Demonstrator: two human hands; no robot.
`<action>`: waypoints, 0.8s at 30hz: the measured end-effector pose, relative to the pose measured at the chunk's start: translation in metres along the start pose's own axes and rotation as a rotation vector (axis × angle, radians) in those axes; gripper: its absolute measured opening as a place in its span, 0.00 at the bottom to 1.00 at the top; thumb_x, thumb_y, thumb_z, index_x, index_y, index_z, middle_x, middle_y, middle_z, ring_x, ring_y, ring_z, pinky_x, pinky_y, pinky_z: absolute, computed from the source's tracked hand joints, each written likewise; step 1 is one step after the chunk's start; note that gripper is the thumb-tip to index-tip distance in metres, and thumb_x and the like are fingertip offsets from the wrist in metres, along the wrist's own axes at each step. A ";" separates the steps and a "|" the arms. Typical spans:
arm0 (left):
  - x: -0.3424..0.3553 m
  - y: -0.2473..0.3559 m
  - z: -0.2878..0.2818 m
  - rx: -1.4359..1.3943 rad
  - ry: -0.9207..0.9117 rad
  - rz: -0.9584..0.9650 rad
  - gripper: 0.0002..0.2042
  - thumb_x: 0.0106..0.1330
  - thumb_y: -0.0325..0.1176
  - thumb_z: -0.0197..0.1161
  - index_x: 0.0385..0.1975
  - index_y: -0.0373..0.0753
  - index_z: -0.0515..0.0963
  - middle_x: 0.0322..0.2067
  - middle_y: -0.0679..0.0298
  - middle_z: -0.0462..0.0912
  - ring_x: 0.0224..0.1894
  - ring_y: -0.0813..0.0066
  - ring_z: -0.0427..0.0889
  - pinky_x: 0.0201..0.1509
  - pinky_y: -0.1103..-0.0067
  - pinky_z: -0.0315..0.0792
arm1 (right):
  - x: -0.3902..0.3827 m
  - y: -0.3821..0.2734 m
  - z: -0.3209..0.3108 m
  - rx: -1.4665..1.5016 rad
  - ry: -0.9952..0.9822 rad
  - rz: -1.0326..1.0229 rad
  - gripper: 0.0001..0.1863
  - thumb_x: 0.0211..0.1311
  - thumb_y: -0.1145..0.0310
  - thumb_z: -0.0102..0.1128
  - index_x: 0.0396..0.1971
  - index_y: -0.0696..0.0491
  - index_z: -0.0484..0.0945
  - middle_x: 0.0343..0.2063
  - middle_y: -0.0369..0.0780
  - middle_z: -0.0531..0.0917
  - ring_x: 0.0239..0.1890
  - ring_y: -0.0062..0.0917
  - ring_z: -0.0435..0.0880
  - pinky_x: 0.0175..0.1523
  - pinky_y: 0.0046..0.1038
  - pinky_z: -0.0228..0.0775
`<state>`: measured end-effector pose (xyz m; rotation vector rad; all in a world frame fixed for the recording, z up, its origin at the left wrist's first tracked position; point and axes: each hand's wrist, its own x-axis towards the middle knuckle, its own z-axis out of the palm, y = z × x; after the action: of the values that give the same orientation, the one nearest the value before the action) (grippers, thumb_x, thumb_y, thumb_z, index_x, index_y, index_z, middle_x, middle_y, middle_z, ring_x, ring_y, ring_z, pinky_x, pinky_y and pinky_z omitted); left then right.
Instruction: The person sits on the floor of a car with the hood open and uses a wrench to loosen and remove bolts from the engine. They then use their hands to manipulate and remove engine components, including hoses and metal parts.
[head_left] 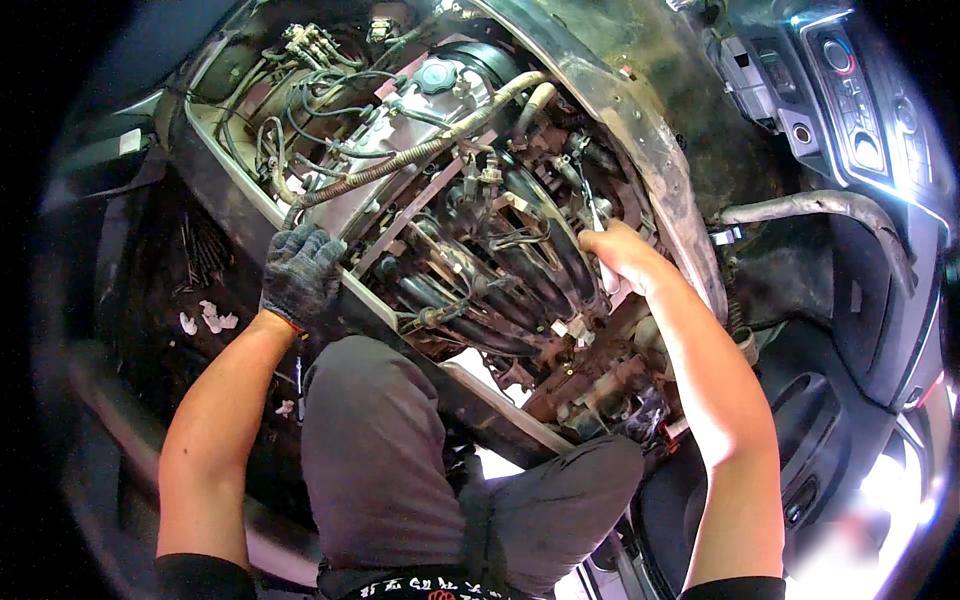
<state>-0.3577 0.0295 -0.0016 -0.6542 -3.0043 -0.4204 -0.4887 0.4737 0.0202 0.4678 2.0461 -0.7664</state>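
Observation:
My left hand (302, 272) wears a grey knit glove and rests with bent fingers on the metal rim (365, 296) of the engine opening, beside a corrugated hose (374, 170). My bare right hand (625, 250) grips a long silver wrench (600, 210) at the right side of the engine, next to several curved black manifold pipes (550, 260). The wrench's upper end reaches down among hoses and fittings, and what exactly it touches is too small to tell. A grey engine cover with a light blue cap (434, 75) sits above, among black hoses.
My knees straddle the lower rim. Loose bolts (200, 250) and crumpled white scraps (218, 318) lie at left, near a slim silver tool (300, 385). At right are a dashboard control panel (845, 90), a padded pipe (800, 210), dark car trim and a blurred patch at the bright opening.

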 end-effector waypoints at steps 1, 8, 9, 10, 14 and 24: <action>0.001 0.003 -0.004 -0.008 -0.008 -0.003 0.16 0.49 0.31 0.65 0.40 0.44 0.80 0.42 0.57 0.81 0.52 0.54 0.77 0.59 0.59 0.67 | 0.001 0.003 0.004 0.069 -0.026 0.027 0.16 0.57 0.61 0.60 0.33 0.61 0.78 0.20 0.37 0.77 0.18 0.22 0.74 0.22 0.28 0.65; 0.000 0.005 -0.005 -0.004 -0.005 -0.032 0.14 0.50 0.32 0.64 0.39 0.43 0.80 0.42 0.57 0.81 0.53 0.54 0.76 0.59 0.60 0.67 | -0.003 -0.007 0.003 -0.101 0.059 0.073 0.19 0.53 0.59 0.62 0.32 0.64 0.80 0.25 0.45 0.82 0.24 0.32 0.81 0.29 0.36 0.70; 0.003 0.006 -0.003 -0.008 0.008 -0.028 0.14 0.50 0.32 0.64 0.39 0.43 0.80 0.41 0.58 0.81 0.52 0.54 0.76 0.59 0.60 0.67 | -0.001 -0.004 0.002 -0.152 0.097 0.060 0.20 0.53 0.59 0.61 0.33 0.64 0.80 0.26 0.46 0.83 0.27 0.34 0.83 0.32 0.37 0.71; 0.003 0.006 -0.003 -0.006 0.016 -0.027 0.14 0.49 0.32 0.64 0.38 0.43 0.80 0.41 0.58 0.81 0.52 0.55 0.76 0.59 0.60 0.67 | -0.001 -0.003 0.004 -0.202 0.128 0.044 0.20 0.52 0.60 0.61 0.33 0.65 0.80 0.27 0.48 0.84 0.29 0.37 0.84 0.35 0.38 0.73; 0.002 0.007 -0.007 0.015 0.027 -0.036 0.12 0.49 0.32 0.64 0.36 0.43 0.79 0.38 0.59 0.80 0.50 0.55 0.77 0.58 0.60 0.67 | -0.005 -0.007 0.006 -0.274 0.222 -0.003 0.19 0.51 0.61 0.61 0.37 0.61 0.82 0.31 0.48 0.86 0.36 0.38 0.86 0.43 0.37 0.74; -0.006 0.009 -0.009 0.069 -0.062 -0.066 0.10 0.52 0.35 0.62 0.35 0.44 0.80 0.37 0.59 0.80 0.49 0.54 0.78 0.57 0.60 0.68 | -0.020 -0.028 -0.030 -0.316 0.094 -0.045 0.15 0.55 0.64 0.60 0.32 0.63 0.79 0.19 0.47 0.79 0.11 0.33 0.77 0.17 0.37 0.65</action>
<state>-0.3487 0.0331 0.0089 -0.5741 -3.0902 -0.3029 -0.5120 0.4723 0.0595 0.2824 2.2222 -0.4409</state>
